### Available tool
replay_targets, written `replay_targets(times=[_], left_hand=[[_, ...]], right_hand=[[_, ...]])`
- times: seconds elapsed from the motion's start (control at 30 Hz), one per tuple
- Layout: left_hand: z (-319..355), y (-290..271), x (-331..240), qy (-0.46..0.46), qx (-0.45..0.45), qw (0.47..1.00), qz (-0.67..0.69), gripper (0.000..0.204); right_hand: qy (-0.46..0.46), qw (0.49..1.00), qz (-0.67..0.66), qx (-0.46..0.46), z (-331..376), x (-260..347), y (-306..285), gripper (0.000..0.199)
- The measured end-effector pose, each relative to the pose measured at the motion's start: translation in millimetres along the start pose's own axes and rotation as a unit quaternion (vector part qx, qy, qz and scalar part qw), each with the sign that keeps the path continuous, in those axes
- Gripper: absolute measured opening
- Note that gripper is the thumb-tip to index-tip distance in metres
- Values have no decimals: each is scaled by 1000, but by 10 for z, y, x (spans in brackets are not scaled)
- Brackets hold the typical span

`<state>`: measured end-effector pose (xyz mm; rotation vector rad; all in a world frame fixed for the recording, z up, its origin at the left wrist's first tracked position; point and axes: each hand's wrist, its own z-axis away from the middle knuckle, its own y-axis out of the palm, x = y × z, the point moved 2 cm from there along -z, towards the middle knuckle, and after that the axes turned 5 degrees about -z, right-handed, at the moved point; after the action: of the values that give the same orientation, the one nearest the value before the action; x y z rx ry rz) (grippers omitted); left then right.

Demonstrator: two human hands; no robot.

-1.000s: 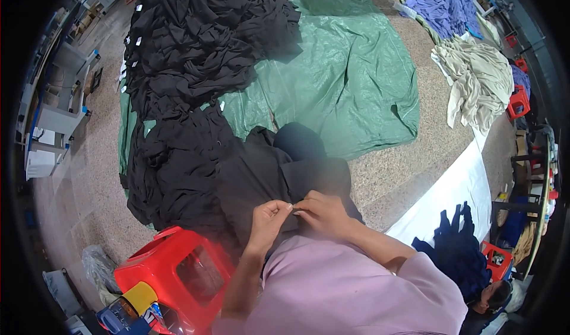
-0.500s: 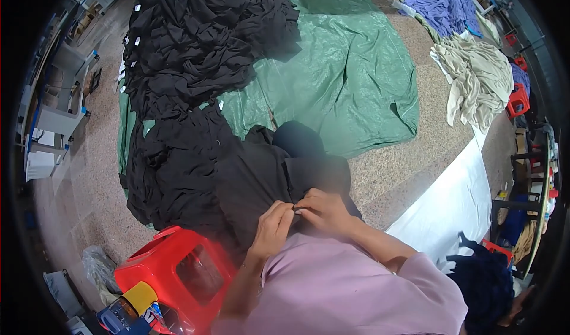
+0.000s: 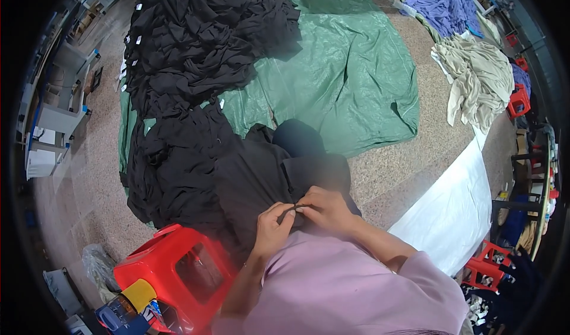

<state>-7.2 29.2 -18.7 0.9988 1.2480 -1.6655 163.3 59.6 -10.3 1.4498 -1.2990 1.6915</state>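
Black garment (image 3: 261, 181) lies across my lap, just above the red stool (image 3: 178, 275); fingers of my left hand (image 3: 272, 225) and right hand (image 3: 323, 207) pinch its edge shut. The stool's opening looks empty.

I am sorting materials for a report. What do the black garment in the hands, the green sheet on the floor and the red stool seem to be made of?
The black garment looks like soft matte knit fabric: it folds loosely with no shine. The green sheet seems a coated or woven plastic tarpaulin: glossy with sharp creases. The red stool appears to be moulded plastic: smooth, evenly coloured, slightly shiny.
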Motion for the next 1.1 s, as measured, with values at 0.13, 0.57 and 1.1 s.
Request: replay_targets(times=[0.13, 0.57, 1.1], left_hand=[[32, 20, 43, 12, -29, 999, 28, 14], [74, 47, 351, -134, -68, 978, 145, 21], [-95, 202, 132, -181, -90, 902, 382, 18]], right_hand=[[62, 995, -80, -7, -9, -91, 45, 10], [224, 945, -237, 1, 5, -173, 166, 18], [-4, 998, 15, 59, 160, 114, 313, 14]])
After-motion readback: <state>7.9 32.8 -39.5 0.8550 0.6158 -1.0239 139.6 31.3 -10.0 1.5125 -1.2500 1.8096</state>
